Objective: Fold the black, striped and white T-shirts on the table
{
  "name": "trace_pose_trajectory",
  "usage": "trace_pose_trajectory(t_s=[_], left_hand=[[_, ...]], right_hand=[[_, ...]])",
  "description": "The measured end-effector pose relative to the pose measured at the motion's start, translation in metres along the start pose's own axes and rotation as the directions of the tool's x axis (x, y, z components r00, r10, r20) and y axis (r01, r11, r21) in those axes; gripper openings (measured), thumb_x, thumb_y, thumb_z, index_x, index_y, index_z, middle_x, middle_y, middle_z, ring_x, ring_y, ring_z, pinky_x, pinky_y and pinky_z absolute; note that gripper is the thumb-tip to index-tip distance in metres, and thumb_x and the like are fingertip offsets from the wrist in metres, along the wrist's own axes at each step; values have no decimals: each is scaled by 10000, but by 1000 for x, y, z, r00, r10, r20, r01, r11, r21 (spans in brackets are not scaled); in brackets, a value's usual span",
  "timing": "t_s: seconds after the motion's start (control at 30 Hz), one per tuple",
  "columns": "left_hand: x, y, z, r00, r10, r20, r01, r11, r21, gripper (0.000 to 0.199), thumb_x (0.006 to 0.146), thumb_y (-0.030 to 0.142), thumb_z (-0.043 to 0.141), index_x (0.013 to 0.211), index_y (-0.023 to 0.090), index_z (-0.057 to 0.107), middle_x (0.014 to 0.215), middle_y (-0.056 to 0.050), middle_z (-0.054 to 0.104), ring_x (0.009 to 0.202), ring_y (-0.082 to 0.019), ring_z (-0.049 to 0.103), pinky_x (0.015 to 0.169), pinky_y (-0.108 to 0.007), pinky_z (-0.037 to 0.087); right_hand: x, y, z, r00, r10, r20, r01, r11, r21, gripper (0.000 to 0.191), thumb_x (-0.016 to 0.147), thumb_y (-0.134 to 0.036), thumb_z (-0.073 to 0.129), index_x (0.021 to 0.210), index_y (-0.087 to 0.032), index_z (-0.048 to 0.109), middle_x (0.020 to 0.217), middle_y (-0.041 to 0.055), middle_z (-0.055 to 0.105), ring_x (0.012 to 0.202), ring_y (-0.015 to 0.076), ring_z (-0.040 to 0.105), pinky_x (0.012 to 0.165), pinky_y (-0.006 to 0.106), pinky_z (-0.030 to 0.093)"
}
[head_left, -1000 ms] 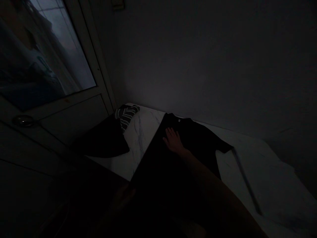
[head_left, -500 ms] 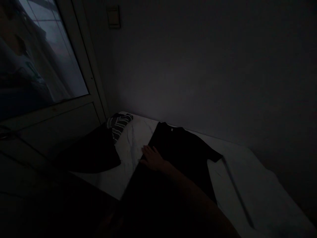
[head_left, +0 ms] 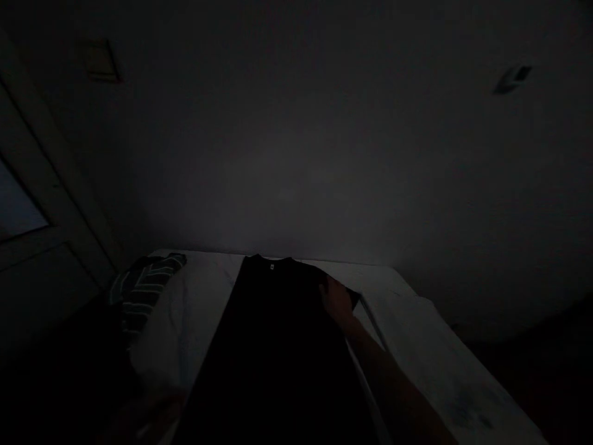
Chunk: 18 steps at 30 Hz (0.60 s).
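Note:
A black short-sleeved T-shirt [head_left: 273, 334] lies spread on a white marbled surface [head_left: 417, 346], its neckline with a small pale label facing the wall. My right hand [head_left: 338, 303] rests on the shirt near the shoulder and the right-side sleeve, thumb apart from the fingers. It looks open, with no cloth visibly pinched. At the lower left, my left hand [head_left: 160, 408] is a dark blur beside the shirt's left edge; its fingers are too dim to make out. The left sleeve is not visible outside the shirt's straight left edge.
A dark striped cloth [head_left: 151, 281] lies at the far left corner, with dark fabric below it. Behind the surface rises a grey wall [head_left: 287, 154] with a switch plate [head_left: 99, 62] and a small fixture [head_left: 512, 79]. A door frame [head_left: 50, 161] stands at left. The room is very dim.
My right hand has moved from the shirt's left edge across to its right shoulder. The view has turned rightward, and my left hand shows faintly at the lower left.

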<state>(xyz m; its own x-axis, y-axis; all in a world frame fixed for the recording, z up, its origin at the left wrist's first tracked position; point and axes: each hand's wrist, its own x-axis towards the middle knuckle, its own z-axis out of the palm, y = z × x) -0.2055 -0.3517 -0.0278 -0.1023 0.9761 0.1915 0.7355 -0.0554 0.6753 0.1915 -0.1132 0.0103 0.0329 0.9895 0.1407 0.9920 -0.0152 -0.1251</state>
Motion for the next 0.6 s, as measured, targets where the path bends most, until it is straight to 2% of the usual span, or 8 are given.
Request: trace_pose_trajectory(t_s=[0.07, 0.13, 0.23, 0.3, 0.37, 0.43, 0.53, 0.6], left_hand=[[59, 14, 11, 993, 106, 43, -107, 994, 8, 336, 972, 527, 502, 1248, 418, 661, 1214, 45, 727, 1151, -291, 665, 995, -513, 546], [123, 35, 34, 957, 262, 123, -269, 962, 42, 441, 995, 521, 424, 1350, 343, 615, 1363, 1, 669, 1247, -261, 625, 1083, -467, 494], [210, 64, 81, 874, 440, 204, -476, 859, 187, 554, 1013, 454, 350, 1461, 175, 517, 1522, -116, 524, 1415, -265, 474, 1171, -469, 387], [246, 72, 113, 872, 419, 253, -482, 826, 293, 570, 1012, 414, 343, 1484, 125, 479, 1565, -169, 452, 1468, -298, 393, 1174, -517, 354], [260, 69, 140, 879, 367, 304, -465, 798, 383, 571, 1015, 401, 339, 1494, 118, 467, 1575, -203, 419, 1483, -335, 360, 1158, -574, 336], [258, 58, 157, 876, 348, 334, -471, 764, 440, 579, 1023, 424, 334, 1501, 125, 464, 1582, -222, 397, 1489, -362, 338, 1157, -617, 298], [248, 42, 165, 872, 355, 336, -482, 741, 468, 608, 1028, 475, 326, 1519, 137, 449, 1604, -228, 348, 1501, -380, 304, 1169, -641, 245], [246, 41, 164, 878, 327, 349, -464, 756, 461, 619, 1020, 502, 344, 1519, 152, 451, 1609, -225, 342, 1503, -389, 293, 1165, -662, 233]], right_hand=[[15, 37, -8, 988, 152, 8, -151, 988, -40, 487, 1045, -323, 334, 1416, -72, 524, 1288, 239, 641, 1177, 306, 620, 938, 393, 491], [25, 60, -10, 977, 210, 32, -208, 977, -50, 446, 1040, -318, 350, 1314, -84, 611, 1221, 245, 664, 1132, 321, 641, 888, 405, 509], [35, 72, -5, 967, 236, 92, -231, 971, -63, 367, 1012, -359, 461, 1153, -120, 701, 1169, 227, 688, 1137, 336, 643, 873, 416, 514], [41, 74, -1, 963, 239, 122, -233, 970, -62, 334, 966, -377, 570, 1127, -122, 711, 1169, 227, 692, 1171, 351, 630, 895, 434, 505], [48, 76, 1, 961, 233, 149, -229, 972, -44, 330, 906, -366, 666, 1131, -128, 709, 1169, 223, 699, 1192, 360, 622, 918, 450, 494], [56, 79, 1, 961, 214, 175, -216, 976, -3, 304, 855, -316, 722, 1103, -141, 719, 1160, 211, 712, 1196, 361, 623, 937, 456, 482], [67, 84, -4, 967, 154, 202, -181, 976, 120, 223, 810, -234, 736, 1020, -158, 738, 1165, 181, 723, 1183, 329, 634, 944, 402, 471], [73, 84, -8, 970, 112, 217, -163, 958, 234, 160, 815, -228, 714, 952, -149, 740, 1098, 161, 742, 1097, 290, 673, 881, 338, 485]])
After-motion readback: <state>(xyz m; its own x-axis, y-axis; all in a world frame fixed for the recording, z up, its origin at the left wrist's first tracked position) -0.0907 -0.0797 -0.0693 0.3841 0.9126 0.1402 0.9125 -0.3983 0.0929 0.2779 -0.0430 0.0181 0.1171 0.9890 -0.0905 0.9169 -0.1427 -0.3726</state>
